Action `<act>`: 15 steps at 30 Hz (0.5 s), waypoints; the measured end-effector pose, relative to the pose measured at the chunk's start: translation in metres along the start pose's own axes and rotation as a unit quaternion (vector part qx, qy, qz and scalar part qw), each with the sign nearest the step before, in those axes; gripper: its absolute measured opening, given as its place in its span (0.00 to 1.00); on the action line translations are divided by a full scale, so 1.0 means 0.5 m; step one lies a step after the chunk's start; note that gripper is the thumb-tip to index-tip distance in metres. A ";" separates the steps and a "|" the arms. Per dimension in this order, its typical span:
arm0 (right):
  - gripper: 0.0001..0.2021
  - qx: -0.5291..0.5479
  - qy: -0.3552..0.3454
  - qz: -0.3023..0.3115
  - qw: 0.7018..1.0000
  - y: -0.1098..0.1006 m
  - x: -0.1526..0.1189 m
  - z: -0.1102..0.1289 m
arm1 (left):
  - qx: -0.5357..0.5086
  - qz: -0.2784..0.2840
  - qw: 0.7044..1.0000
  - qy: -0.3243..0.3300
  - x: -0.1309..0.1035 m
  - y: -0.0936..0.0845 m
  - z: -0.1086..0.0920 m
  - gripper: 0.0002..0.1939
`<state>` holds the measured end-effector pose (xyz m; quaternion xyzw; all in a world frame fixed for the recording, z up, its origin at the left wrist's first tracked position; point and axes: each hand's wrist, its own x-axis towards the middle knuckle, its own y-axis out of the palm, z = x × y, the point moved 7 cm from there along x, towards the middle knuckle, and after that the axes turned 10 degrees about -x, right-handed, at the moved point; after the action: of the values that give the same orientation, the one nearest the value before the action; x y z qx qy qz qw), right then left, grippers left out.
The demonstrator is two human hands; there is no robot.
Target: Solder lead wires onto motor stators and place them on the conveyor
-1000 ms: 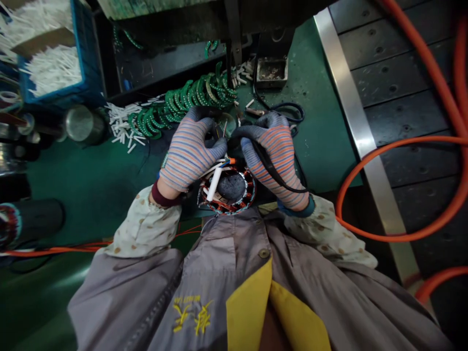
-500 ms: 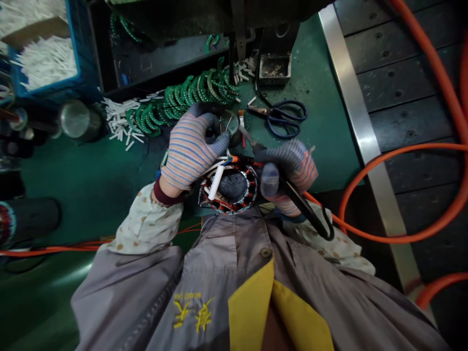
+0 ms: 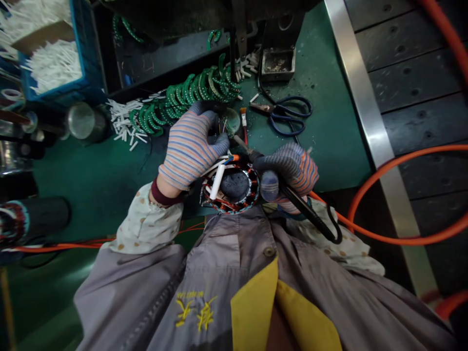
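My left hand (image 3: 193, 146), in a striped glove, is closed near thin wires at a small round glass dish (image 3: 231, 122); its fingertips are partly hidden, and what they hold is too small to name. My right hand (image 3: 290, 170), gloved too, is wrapped round a black-handled soldering iron (image 3: 307, 212), whose tip points up and left toward the dish. Between the hands lies a ring-shaped wound stator (image 3: 253, 187) with copper coils, a dark middle, several leads and a white sleeve (image 3: 217, 182) across its left side.
Blue-handled scissors (image 3: 290, 116) and a small brush (image 3: 243, 122) lie beyond my right hand. Green curved strips (image 3: 197, 92), loose white tubes (image 3: 124, 122), a blue bin (image 3: 87, 68) and a metal tin (image 3: 275, 66) stand further back. An orange hose (image 3: 402, 240) loops at the right.
The soldering iron's tip has shifted slightly left and down, closer to my left hand's fingers. The whole view has moved a little, so the bench things appear further right.
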<state>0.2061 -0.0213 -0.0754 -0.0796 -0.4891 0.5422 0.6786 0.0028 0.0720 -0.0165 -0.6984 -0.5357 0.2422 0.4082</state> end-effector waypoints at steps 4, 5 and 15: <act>0.33 -0.017 -0.010 0.006 1.000 0.004 -0.014 -0.003 | 0.024 -0.005 1.000 0.010 0.004 -0.003 -0.003 0.04; 0.32 -0.016 -0.015 0.004 1.000 0.003 -0.016 -0.003 | 0.027 -0.004 1.000 0.012 0.005 -0.003 -0.003 0.03; 0.24 0.024 -0.056 -0.154 0.986 -0.045 0.022 0.029 | 0.014 -0.006 1.000 0.008 0.000 -0.006 -0.005 0.03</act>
<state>0.2092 -0.0271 -0.0473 0.0435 -0.5193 0.4468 0.7272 0.0031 0.0717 -0.0129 -0.6910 -0.5333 0.2418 0.4239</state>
